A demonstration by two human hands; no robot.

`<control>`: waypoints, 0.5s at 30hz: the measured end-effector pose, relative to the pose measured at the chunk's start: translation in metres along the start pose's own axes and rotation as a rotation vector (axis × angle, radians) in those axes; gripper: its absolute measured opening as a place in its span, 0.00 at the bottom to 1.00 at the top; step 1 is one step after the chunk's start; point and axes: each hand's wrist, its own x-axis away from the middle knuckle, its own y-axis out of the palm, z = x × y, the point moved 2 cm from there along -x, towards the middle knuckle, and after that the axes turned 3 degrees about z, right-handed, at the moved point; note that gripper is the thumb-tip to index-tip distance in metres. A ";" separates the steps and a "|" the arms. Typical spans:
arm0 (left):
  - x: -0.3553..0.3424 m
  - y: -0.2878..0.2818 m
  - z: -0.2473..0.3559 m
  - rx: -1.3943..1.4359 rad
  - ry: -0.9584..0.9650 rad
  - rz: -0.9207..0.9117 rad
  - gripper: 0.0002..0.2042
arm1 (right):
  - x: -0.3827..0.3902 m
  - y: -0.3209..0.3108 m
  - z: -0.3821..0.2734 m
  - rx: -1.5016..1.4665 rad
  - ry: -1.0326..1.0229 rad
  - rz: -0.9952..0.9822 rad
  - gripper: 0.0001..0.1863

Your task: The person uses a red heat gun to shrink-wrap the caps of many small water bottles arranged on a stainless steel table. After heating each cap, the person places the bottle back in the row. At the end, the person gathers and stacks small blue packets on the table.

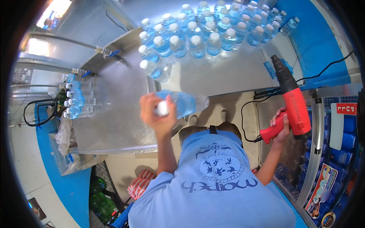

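The water bottle (185,103) is, in the head view, tilted nearly flat near the front edge of the steel counter (110,133), its white cap (162,109) toward the left. The left hand (154,117) pinches its capped end. The right hand (282,127) wraps the handle of a red-and-black heat gun (295,108) (nozzle pointing away from the wearer). Rows of capped bottles (215,46) stand beyond.

Metal counter (213,78) — white-capped bottles (213,45) atop
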 end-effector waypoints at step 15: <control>0.022 0.270 0.041 -0.417 0.324 -0.154 0.19 | -0.035 -0.085 -0.046 0.113 0.170 -0.080 0.17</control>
